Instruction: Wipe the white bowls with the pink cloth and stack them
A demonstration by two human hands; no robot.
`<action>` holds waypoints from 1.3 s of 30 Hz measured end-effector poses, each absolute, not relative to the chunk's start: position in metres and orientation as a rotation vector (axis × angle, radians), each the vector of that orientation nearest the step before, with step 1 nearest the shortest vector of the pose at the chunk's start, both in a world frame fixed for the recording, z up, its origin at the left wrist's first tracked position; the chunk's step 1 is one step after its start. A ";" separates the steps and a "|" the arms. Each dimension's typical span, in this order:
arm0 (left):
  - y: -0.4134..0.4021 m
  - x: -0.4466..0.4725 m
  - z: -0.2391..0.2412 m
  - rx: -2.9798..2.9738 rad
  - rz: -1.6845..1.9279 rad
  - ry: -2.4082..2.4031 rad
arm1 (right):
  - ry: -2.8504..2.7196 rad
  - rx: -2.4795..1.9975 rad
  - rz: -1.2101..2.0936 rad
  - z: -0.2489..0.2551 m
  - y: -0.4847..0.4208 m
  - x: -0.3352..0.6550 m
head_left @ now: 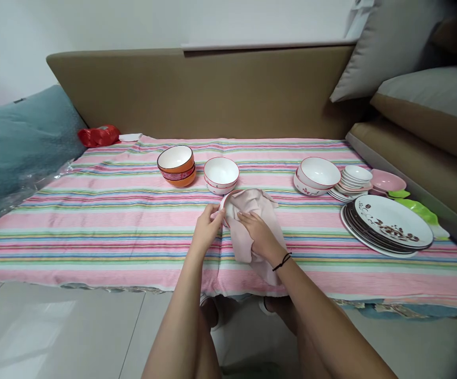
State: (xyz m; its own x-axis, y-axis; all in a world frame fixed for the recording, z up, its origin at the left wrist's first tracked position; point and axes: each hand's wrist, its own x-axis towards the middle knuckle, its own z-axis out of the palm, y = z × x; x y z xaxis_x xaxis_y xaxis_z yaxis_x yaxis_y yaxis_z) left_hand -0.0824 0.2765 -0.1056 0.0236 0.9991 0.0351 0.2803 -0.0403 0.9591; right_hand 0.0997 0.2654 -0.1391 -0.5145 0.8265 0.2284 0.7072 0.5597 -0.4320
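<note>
My left hand (pixel 208 226) grips the left rim of a white bowl (pixel 224 203) with a red edge, which is tilted on its side above the striped cloth. A pale pink cloth (pixel 266 216) covers most of that bowl and hangs down toward me. My right hand (pixel 258 231) presses the pink cloth into the bowl with its fingers. Just beyond my hands stand stacked white bowls (pixel 221 172) with red rims. To their left is a stack of orange and red bowls (pixel 176 164) with white insides.
On the right stand white floral bowls (pixel 318 173), small white bowls (pixel 357 175), a pink bowl (pixel 388 180), a green leaf-shaped dish (pixel 420 211) and stacked floral plates (pixel 394 221). A red package (pixel 99 136) lies back left. Cushions (pixel 429 100) and a brown backrest (pixel 197 95) border the striped cloth (pixel 94 221).
</note>
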 end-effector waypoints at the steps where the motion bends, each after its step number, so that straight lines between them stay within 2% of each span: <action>1: 0.277 -0.082 -0.106 1.427 1.078 1.372 | -2.368 -1.201 0.467 -0.136 0.262 0.097; 4: 0.279 -0.082 -0.106 1.347 1.079 1.326 | -2.240 -1.065 0.665 -0.127 0.249 0.084; 6: 0.280 -0.083 -0.106 1.326 1.086 1.308 | -2.184 -1.050 0.673 -0.127 0.243 0.078; 14: 0.279 -0.087 -0.107 1.357 1.047 1.272 | -2.255 -1.379 0.254 -0.149 0.258 0.098; 16: 0.280 -0.087 -0.108 1.351 1.050 1.277 | -2.239 -1.360 0.359 -0.143 0.255 0.094; 21: 0.281 -0.086 -0.110 1.321 1.065 1.259 | -1.865 -1.064 0.939 -0.121 0.243 0.080; 23: 0.281 -0.087 -0.110 1.332 1.069 1.254 | -1.757 -0.982 0.997 -0.121 0.246 0.083; 31: 0.278 -0.085 -0.106 1.395 1.038 1.285 | -2.180 -1.198 0.517 -0.146 0.272 0.096; 35: 0.275 -0.077 -0.107 1.446 1.055 1.261 | -2.208 -1.295 0.244 -0.148 0.271 0.091; 39: 0.274 -0.067 -0.110 1.563 1.088 1.241 | -2.245 -1.310 0.115 -0.145 0.269 0.083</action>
State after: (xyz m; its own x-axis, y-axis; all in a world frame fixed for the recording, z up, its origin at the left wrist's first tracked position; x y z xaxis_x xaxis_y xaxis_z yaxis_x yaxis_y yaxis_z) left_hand -0.0667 0.2740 -0.1104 0.1324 0.9833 0.1250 0.2525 -0.1554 0.9550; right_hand 0.0827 0.2686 -0.1449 -0.3868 0.8300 0.4017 0.7845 0.5252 -0.3298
